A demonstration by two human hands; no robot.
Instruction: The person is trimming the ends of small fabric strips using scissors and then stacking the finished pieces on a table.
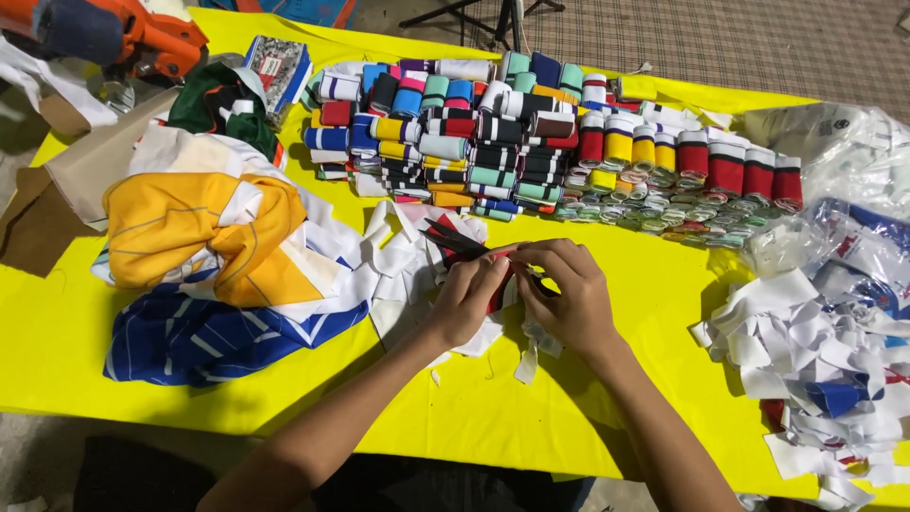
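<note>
A red-and-dark ribbed strip [498,270] is gripped between both hands at the middle of the yellow table [626,275]. The left hand [464,299] is closed on the strip's near side; the right hand [564,289] is curled over it from the right — fingers bent, thumb hidden. White scraps [403,256] lie beneath the hands. Folded rolls [531,142] are stacked behind — a yellow-and-blue cloth pile [209,265] is seen to the left.

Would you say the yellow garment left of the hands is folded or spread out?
Neither neatly: the yellow garment lies crumpled in a bunch atop blue striped fabric.
</note>
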